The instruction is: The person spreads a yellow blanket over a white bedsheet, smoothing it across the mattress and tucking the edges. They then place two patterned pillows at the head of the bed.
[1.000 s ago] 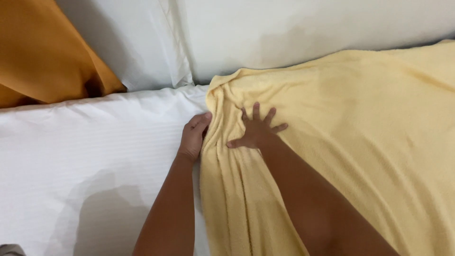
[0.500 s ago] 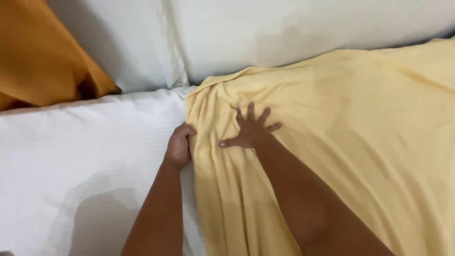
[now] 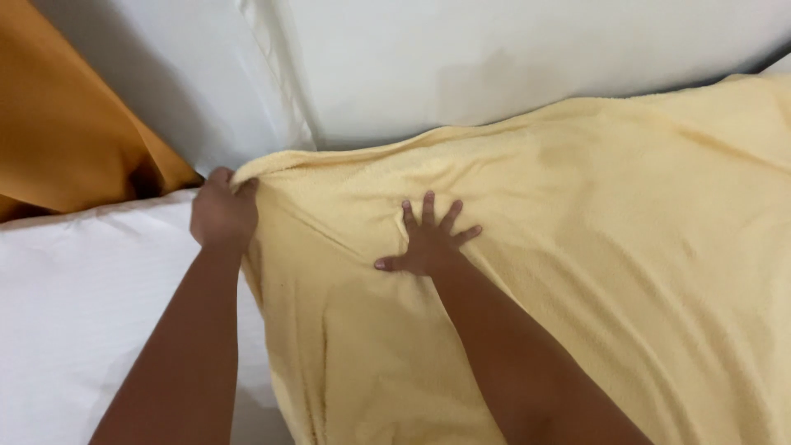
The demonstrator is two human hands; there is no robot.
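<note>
A pale yellow blanket (image 3: 577,247) covers the right and middle of a bed with a white sheet (image 3: 74,313). My left hand (image 3: 222,213) grips the blanket's upper left corner, fingers closed around the edge, close to the white pillows. My right hand (image 3: 428,239) lies flat on the blanket with fingers spread, pressing the cloth down a little right of that corner. Both forearms reach in from the bottom of the view.
Two white pillows (image 3: 494,66) stand along the head of the bed, touching the blanket's top edge. A mustard-orange cloth (image 3: 66,115) hangs at the upper left, beside the left pillow (image 3: 181,74).
My left hand has pulled the blanket's corner left and up toward the pillows, spreading the blanket over more of the white sheet. My right hand stayed flat on the cloth.
</note>
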